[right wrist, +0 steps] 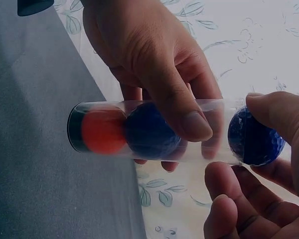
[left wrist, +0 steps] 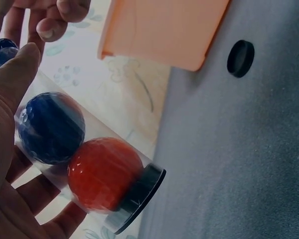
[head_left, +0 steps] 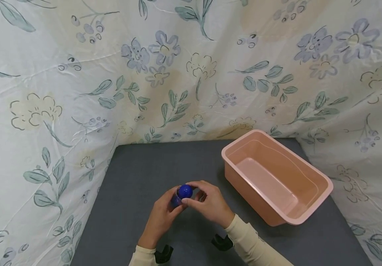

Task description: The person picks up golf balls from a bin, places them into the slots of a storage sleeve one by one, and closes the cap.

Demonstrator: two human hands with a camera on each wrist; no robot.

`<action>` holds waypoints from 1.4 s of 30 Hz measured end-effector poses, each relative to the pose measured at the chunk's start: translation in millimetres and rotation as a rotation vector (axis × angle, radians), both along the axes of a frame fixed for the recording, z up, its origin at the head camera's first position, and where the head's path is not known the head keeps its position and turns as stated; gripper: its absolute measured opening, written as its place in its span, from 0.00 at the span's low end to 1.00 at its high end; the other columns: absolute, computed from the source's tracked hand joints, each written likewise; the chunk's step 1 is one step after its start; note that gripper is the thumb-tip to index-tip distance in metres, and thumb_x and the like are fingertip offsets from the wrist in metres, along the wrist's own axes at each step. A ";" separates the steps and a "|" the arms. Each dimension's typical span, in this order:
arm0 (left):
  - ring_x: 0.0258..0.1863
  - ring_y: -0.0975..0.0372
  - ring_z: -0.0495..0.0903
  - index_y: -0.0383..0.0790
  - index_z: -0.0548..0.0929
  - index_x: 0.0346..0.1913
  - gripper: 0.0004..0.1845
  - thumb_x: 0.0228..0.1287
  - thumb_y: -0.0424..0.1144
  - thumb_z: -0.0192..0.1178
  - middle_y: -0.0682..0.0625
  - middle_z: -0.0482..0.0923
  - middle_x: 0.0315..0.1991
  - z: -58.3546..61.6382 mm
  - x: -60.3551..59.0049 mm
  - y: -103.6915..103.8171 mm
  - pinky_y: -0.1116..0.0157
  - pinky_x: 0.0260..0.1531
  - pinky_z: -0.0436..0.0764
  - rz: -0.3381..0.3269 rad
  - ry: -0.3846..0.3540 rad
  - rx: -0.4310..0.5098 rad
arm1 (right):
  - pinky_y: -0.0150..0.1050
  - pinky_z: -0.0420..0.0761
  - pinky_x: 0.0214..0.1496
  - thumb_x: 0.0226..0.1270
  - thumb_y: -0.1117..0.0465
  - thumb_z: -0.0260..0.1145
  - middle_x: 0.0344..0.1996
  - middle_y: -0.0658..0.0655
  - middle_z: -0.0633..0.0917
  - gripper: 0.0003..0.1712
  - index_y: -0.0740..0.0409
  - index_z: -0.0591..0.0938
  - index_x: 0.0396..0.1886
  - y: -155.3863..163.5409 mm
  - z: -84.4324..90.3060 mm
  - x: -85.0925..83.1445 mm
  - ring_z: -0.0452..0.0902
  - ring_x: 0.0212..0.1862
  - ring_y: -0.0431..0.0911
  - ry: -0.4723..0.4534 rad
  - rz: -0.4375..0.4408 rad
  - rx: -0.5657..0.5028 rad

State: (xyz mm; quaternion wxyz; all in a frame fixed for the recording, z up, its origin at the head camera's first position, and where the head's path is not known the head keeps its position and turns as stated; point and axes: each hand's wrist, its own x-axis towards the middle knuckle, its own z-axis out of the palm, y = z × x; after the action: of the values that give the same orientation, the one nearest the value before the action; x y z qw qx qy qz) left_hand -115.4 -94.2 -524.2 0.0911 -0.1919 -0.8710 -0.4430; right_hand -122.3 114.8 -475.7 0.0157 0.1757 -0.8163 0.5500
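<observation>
My left hand (head_left: 162, 212) grips a clear plastic tube (right wrist: 202, 149) around its side. A black end cap (left wrist: 139, 199) closes one end, with a red golf ball (left wrist: 105, 174) against it and a blue golf ball (left wrist: 52, 127) behind that. At the tube's uncapped end sits a second blue golf ball (right wrist: 256, 137), partly inside the mouth and partly sticking out. My right hand (head_left: 210, 203) pinches this ball, thumb on one side and fingers on the other. Seen from the head, the tube's lower part is hidden by the hands.
A pink rectangular bin (head_left: 244, 186) stands on the dark grey table (head_left: 137, 170), right of the hands. A loose black cap (left wrist: 240, 59) lies on the table in the left wrist view. Floral cloth (head_left: 177, 74) hangs behind and beside the table.
</observation>
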 end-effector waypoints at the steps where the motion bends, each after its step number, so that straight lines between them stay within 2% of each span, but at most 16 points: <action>1: 0.57 0.59 0.84 0.55 0.76 0.70 0.31 0.65 0.44 0.73 0.50 0.82 0.62 0.0 0.0 0.1 0.61 0.46 0.87 -0.002 -0.003 0.005 | 0.35 0.84 0.34 0.61 0.48 0.79 0.42 0.49 0.87 0.26 0.46 0.86 0.59 0.0 -0.1 0.1 0.80 0.33 0.37 -0.001 -0.001 0.002; 6: 0.55 0.59 0.85 0.58 0.76 0.70 0.31 0.65 0.44 0.73 0.51 0.82 0.62 -0.1 -0.3 0.4 0.64 0.44 0.87 -0.004 -0.012 0.022 | 0.34 0.83 0.34 0.62 0.48 0.79 0.43 0.50 0.87 0.26 0.48 0.85 0.59 -0.1 -0.1 0.1 0.80 0.33 0.37 -0.001 0.001 0.003; 16: 0.46 0.63 0.84 0.50 0.77 0.70 0.31 0.64 0.42 0.74 0.49 0.83 0.60 -2.0 -0.2 0.5 0.68 0.38 0.85 0.009 -0.014 0.010 | 0.34 0.83 0.33 0.63 0.51 0.79 0.48 0.55 0.86 0.29 0.48 0.83 0.63 0.3 -0.8 0.0 0.80 0.32 0.39 -0.022 0.021 -0.015; 26: 0.43 0.63 0.83 0.48 0.76 0.69 0.31 0.64 0.42 0.74 0.48 0.83 0.60 -3.1 -0.1 -0.2 0.69 0.37 0.84 0.017 -0.029 0.011 | 0.35 0.83 0.34 0.64 0.52 0.78 0.48 0.56 0.86 0.29 0.47 0.82 0.64 1.1 -3.7 -1.8 0.80 0.32 0.39 -0.036 0.016 -0.026; 31: 0.40 0.65 0.82 0.50 0.76 0.69 0.31 0.64 0.45 0.73 0.51 0.83 0.59 -4.3 -0.6 -0.7 0.70 0.33 0.82 0.021 -0.052 0.014 | 0.35 0.84 0.36 0.64 0.51 0.78 0.48 0.55 0.86 0.30 0.46 0.81 0.66 2.9 -3.9 -1.9 0.81 0.33 0.39 -0.043 -0.003 -0.028; 34: 0.46 0.64 0.85 0.51 0.75 0.69 0.31 0.65 0.48 0.73 0.52 0.83 0.60 -5.7 -1.2 -1.0 0.66 0.39 0.85 0.025 -0.054 0.010 | 0.34 0.84 0.39 0.65 0.50 0.77 0.50 0.52 0.85 0.31 0.45 0.80 0.67 3.2 -3.7 -2.0 0.81 0.37 0.40 -0.034 -0.025 -0.006; 38: 0.59 0.60 0.84 0.52 0.75 0.68 0.30 0.64 0.48 0.73 0.53 0.83 0.60 -9.3 -2.5 -1.2 0.55 0.53 0.85 0.050 -0.038 -0.010 | 0.38 0.85 0.44 0.65 0.48 0.77 0.52 0.49 0.85 0.32 0.43 0.80 0.68 3.4 -4.3 -2.8 0.82 0.44 0.43 0.003 -0.066 0.048; 42: 0.58 0.57 0.83 0.53 0.77 0.66 0.29 0.63 0.51 0.73 0.52 0.84 0.57 -14.8 -3.7 -0.9 0.48 0.55 0.83 0.107 -0.032 -0.042 | 0.43 0.86 0.49 0.65 0.46 0.77 0.56 0.49 0.84 0.34 0.46 0.79 0.69 4.1 -8.1 -3.7 0.83 0.52 0.46 0.054 -0.108 0.115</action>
State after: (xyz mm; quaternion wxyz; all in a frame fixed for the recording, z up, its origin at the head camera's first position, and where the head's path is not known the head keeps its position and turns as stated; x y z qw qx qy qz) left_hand -119.1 -95.1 -538.9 0.0969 -0.1400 -0.8903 -0.4223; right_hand -126.0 119.0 -483.8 0.0571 0.1465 -0.8542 0.4957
